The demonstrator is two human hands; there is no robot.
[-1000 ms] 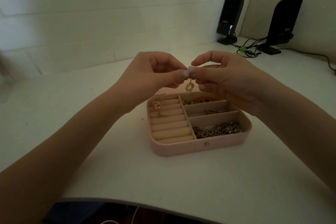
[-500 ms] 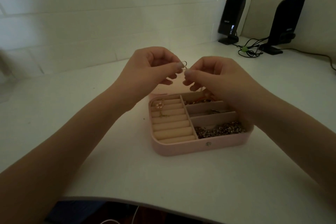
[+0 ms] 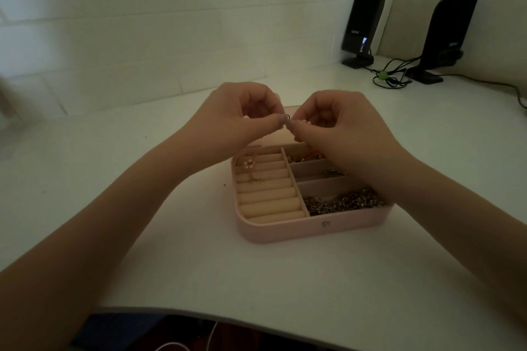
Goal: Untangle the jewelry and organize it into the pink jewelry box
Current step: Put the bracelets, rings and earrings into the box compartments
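A pink jewelry box (image 3: pixel 288 232) is shown open on a white table (image 3: pixel 256 279), set near the table's middle and somewhat toward its right edge, with its front wall and a small metal snap (image 3: pixel 324 224) facing the table's near edge. The left half of the box is taken up by a row of beige ring rolls (image 3: pixel 269 196), among which a small gold ring with a pale flower (image 3: pixel 248 164) is seated near the far end. The right half is divided into three compartments: the nearest is filled with a heap of dark metallic chain (image 3: pixel 343 202), the middle one holds a small piece partly hidden by the right wrist, and gold pieces (image 3: pixel 306 156) are seen in the farthest. The left hand (image 3: pixel 238 117) and the right hand (image 3: pixel 339 125) are held above the far edge of the box, thumb and forefinger of each pressed together, the fingertips almost touching. A small dark wire loop (image 3: pixel 287 116) is pinched between the two hands; what hangs from it cannot be told. Toward the table's far right corner, two black speakers, one (image 3: pixel 362 23) nearer the wall and one (image 3: pixel 450 31) farther right, stand well apart from the box, with a coil of black cable (image 3: pixel 393 77) between them.
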